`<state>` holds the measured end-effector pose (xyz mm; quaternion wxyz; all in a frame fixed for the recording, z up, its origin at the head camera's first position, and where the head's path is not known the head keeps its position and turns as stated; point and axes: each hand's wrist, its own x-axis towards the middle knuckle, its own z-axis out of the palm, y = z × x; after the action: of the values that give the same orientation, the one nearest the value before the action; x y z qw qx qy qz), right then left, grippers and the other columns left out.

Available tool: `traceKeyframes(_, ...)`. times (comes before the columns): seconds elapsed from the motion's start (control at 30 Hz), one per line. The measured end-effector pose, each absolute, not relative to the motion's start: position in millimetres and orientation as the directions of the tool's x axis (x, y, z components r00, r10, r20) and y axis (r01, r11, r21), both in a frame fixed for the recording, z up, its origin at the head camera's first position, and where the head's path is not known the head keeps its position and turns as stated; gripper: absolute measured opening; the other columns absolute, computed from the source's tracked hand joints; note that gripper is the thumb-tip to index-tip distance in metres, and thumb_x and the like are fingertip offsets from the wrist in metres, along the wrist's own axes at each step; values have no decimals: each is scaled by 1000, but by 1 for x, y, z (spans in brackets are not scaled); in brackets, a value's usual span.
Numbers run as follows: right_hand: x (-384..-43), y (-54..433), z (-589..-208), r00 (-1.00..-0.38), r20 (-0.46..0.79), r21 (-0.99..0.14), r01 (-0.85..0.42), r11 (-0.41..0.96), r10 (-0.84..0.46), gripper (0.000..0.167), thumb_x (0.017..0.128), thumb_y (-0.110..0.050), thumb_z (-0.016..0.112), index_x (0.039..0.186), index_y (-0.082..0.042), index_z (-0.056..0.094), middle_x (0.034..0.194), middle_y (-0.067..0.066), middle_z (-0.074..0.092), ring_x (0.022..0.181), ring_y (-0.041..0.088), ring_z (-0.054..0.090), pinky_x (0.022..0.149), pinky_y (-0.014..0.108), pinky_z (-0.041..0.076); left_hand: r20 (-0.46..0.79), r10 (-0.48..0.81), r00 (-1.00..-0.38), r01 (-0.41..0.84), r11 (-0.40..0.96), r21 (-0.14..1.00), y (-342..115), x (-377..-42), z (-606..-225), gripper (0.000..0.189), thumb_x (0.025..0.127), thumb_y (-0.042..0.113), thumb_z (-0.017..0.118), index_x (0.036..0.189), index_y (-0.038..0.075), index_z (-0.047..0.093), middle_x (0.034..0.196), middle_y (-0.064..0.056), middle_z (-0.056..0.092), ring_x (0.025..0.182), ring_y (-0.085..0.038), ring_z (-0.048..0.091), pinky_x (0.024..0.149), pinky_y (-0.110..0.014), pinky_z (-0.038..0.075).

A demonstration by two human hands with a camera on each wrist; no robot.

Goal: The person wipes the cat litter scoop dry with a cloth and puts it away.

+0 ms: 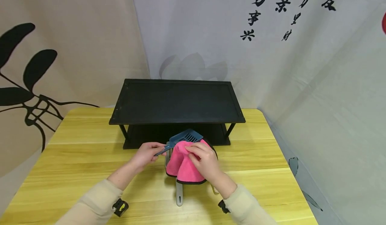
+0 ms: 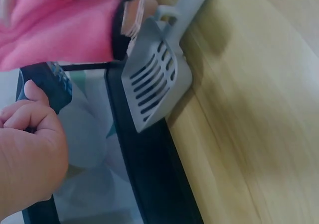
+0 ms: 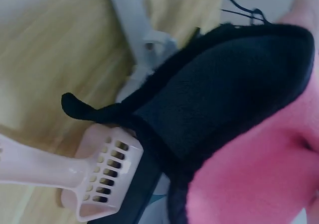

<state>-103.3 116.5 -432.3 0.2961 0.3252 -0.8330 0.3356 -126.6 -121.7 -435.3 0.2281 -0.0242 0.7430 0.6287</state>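
Observation:
In the head view my left hand [image 1: 147, 155] pinches the handle of a blue slotted litter scoop [image 1: 186, 136], its head angled up to the right before the rack. My right hand [image 1: 207, 159] grips a pink cloth [image 1: 191, 173] with black edging, bunched at the top and hanging down just below the scoop. The right wrist view shows the cloth's dark underside [image 3: 224, 89]. Beneath the cloth lies a grey slotted scoop [image 2: 159, 84], its handle toward me. A pale pink slotted scoop [image 3: 102, 171] lies on the right, mostly hidden from the head view.
A black two-tier rack [image 1: 178, 101] stands at the back of the yellow wood-grain table [image 1: 90, 161], its lower shelf [image 1: 147, 134] just behind the hands. Printed fabric [image 1: 193, 27] hangs behind and beside the table.

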Motion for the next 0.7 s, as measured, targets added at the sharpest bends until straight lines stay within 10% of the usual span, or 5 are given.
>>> traceKeyframes(0.27,-107,117,-443,-561,763,-245,-711,659,-322,22,67,0,80,87,-6,75,87,6,70,82,17,66,72,25,55,-380,269,-885,-330,214,920,-123,-126,-436,33,99,12,43,120,-9,55,81,0,63,48,-6,31,49,-19,28)
traceKeyframes(0.7,-121,149,-445,-699,697,-408,-569,713,-159,20,72,4,76,91,-2,73,87,9,68,81,22,64,73,32,56,-373,282,-884,-309,244,919,-132,-128,-437,32,98,14,47,118,-7,58,82,-1,66,48,-7,33,49,-19,30)
